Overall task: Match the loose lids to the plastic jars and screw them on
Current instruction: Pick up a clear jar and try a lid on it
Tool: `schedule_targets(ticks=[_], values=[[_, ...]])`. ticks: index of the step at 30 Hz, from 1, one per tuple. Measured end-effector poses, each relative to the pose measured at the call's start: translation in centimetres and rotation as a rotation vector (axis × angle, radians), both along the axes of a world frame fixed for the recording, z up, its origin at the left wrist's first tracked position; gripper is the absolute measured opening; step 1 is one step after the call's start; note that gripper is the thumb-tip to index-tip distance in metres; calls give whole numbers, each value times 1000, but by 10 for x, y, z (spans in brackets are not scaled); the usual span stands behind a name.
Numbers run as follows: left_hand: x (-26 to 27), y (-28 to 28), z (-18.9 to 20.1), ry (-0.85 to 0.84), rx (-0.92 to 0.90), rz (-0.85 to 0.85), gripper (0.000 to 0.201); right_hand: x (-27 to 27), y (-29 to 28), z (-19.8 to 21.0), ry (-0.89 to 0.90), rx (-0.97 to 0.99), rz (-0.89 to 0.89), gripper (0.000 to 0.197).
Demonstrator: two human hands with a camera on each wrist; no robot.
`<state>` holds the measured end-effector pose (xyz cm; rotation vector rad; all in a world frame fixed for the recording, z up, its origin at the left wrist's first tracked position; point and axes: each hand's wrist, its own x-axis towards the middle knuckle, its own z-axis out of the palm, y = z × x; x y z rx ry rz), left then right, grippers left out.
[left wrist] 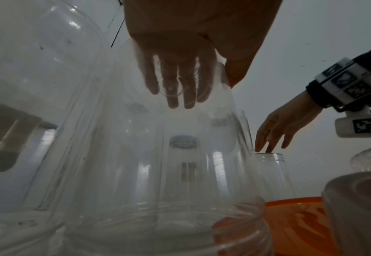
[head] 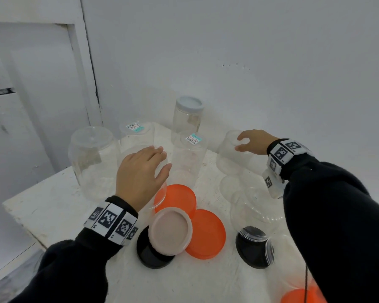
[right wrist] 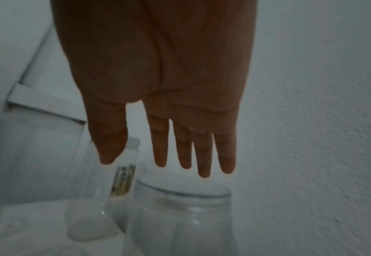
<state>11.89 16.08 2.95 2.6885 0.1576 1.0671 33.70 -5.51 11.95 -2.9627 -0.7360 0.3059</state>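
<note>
The clear plastic jars stood mouth-down in a cluster on the white tabletop (head: pixel 42 206), so none of them could take a lid yet. The exception was the tall jar (head: pixel 186 121) at the back by the wall, upright and already wearing a pale blue lid (head: pixel 189 104). The loose lids sat in a pile nearer the person: two orange lids (head: pixel 177 199), a beige lid (head: pixel 171 232) overlapping them, and a black lid (head: pixel 150 253) partly under the beige one. Another black lid (head: pixel 253 250) lay off to the right with a clear one leaning on it.

The left hand (head: pixel 140 173) was spread flat over the base of a wide upturned jar (left wrist: pixel 149 173) right behind the orange lids, fingers (left wrist: pixel 173 97) straight and loose, resting on or just above it; I couldn't tell which. The right hand (head: pixel 253 142) reached for another upturned jar (head: pixel 234 154) further right. From the right wrist view its fingers (right wrist: pixel 204 155) hung straight and relaxed just over the jar's base, gripping nothing.

Looked to me like the very first step, picking a jar. Next move would need a proper grip round the body, flipping it mouth-up, then finding the lid whose width matches the threaded neck. These jars are light and slippery, so a nudge could knock the neighbours over.
</note>
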Motion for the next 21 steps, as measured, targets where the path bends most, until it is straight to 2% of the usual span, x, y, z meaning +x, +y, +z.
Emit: schedule_targets(ticks=[4, 8, 10, 15, 21], values=[[0, 0, 1, -12, 4, -1, 37, -23, -7, 21, 5, 115, 52, 45], [0, 1, 0, 5, -7, -8, 40, -66, -19, 35, 45, 59, 151, 45], [0, 1, 0, 10, -8, -11, 41, -86, -28, 30, 103, -29, 196, 54], [-1, 1, 1, 25, -17, -21, 44, -109, -52, -5, 270, -255, 259, 93], [-1, 3, 3, 66, -24, -54, 49, -105, -65, -18, 258, -404, 184, 109]])
